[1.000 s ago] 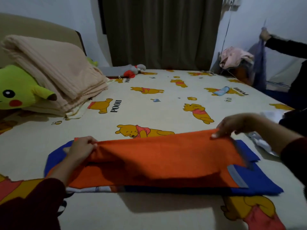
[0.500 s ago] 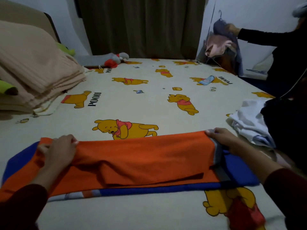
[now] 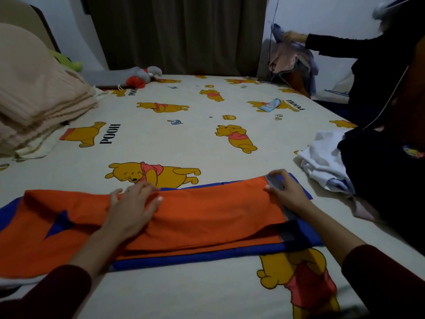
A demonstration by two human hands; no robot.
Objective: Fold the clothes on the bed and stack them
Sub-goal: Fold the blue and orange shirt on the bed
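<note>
Broadly, the bed (image 3: 184, 139) serves as the folding surface, and the orange and blue garment (image 3: 207, 217) lies flat along its near edge, 1 fold laid over. Left hand (image 3: 131, 208) rests spread and flat mid-cloth, likely smoothing the layer. Right hand (image 3: 285, 192) presses straight fingers on the grey-trimmed end, seemingly pinning that edge. Unfolded white clothes (image 3: 326, 157) wait to the right.

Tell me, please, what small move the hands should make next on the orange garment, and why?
Probably smooth it: the left hand and right hand lie flat on the orange garment, which shows ripples.
</note>
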